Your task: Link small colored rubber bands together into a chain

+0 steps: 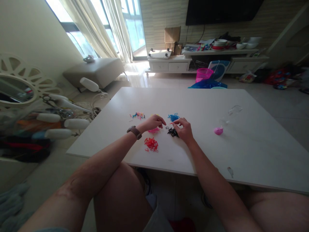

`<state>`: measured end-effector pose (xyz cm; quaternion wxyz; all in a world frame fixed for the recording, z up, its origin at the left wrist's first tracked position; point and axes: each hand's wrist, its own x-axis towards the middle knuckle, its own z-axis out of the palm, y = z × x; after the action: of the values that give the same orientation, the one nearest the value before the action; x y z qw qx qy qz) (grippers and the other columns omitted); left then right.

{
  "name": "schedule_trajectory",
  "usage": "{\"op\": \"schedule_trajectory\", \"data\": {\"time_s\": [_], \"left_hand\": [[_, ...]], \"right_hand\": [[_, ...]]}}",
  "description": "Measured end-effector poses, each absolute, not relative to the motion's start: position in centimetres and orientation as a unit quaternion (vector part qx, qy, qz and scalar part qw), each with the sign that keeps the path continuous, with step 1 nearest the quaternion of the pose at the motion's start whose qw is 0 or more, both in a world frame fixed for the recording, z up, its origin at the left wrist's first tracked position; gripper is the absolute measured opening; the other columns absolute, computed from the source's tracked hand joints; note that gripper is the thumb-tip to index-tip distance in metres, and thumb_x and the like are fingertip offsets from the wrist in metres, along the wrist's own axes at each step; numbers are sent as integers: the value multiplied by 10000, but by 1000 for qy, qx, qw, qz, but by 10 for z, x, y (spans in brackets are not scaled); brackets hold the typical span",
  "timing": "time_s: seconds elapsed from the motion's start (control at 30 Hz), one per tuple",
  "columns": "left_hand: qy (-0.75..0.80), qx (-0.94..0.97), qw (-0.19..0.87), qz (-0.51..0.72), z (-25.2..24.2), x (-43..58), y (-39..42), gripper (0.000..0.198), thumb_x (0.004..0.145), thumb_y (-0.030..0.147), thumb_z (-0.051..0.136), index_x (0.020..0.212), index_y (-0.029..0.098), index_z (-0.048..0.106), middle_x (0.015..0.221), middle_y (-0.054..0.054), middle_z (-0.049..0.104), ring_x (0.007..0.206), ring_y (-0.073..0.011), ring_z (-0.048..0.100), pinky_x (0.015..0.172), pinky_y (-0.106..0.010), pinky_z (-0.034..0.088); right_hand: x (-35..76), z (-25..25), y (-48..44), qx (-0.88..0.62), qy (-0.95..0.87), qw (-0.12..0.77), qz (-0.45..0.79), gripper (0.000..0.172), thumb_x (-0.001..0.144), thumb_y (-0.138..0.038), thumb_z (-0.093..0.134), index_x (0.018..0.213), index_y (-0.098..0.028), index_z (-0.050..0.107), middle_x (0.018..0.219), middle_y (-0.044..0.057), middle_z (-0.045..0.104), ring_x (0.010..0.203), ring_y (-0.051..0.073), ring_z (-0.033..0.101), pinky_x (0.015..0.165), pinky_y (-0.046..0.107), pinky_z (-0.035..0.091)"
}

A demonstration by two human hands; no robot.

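Observation:
My right hand point(183, 129) pinches a small red band point(171, 123) between thumb and fingertips, above the black bands point(173, 132) and beside the blue bands point(173, 117). Over the pink bands point(154, 130) hovers my left hand point(155, 121), its fingers bent; whether it holds anything is too small to tell. A dark watch is on that wrist. Nearer to me lies a pile of red bands point(151, 144). Mixed coloured pieces point(138, 115) lie farther left, and a bit of yellow shows behind my left hand.
On the white table point(205, 103), a pink round object point(218, 131) and clear plastic pieces point(234, 110) lie to the right. White padded arms point(89, 84) stand beyond the left edge. A pink basket point(203, 74) is behind the far edge.

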<state>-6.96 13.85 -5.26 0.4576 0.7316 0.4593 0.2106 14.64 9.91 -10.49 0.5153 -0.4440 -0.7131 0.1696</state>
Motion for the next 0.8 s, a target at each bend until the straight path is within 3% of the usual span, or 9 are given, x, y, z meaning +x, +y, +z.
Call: {"op": "schedule_trajectory", "data": {"time_s": [0.33, 0.53, 0.63, 0.8], "left_hand": [[426, 715, 504, 231, -60, -67, 137, 228, 765, 230, 698, 926, 107, 803, 792, -79, 745, 726, -141, 646, 692, -250, 500], [426, 743, 441, 269, -70, -63, 141, 341, 680, 332, 839, 924, 97, 795, 684, -30, 665, 610, -102, 542, 564, -229, 414], [409, 754, 425, 289, -70, -60, 141, 311, 666, 310, 851, 895, 107, 795, 722, -36, 669, 627, -102, 553, 574, -226, 426], [399, 765, 408, 298, -68, -57, 140, 198, 765, 311, 777, 830, 124, 789, 764, -60, 704, 658, -117, 595, 614, -234, 464]], "right_hand": [[146, -107, 101, -440, -715, 516, 171, 98, 866, -243, 636, 795, -229, 702, 780, 33, 661, 788, 200, 590, 666, 333, 481], [146, -107, 101, -440, -716, 512, 177, 92, 865, -242, 649, 791, -227, 702, 790, 33, 670, 787, 196, 593, 669, 328, 482], [145, -106, 101, -442, -717, 509, 178, 95, 868, -238, 643, 792, -229, 698, 784, 32, 671, 791, 199, 596, 673, 332, 481], [146, -107, 101, -439, -719, 509, 177, 97, 870, -242, 640, 787, -231, 690, 779, 30, 665, 787, 198, 596, 663, 331, 477]]}}
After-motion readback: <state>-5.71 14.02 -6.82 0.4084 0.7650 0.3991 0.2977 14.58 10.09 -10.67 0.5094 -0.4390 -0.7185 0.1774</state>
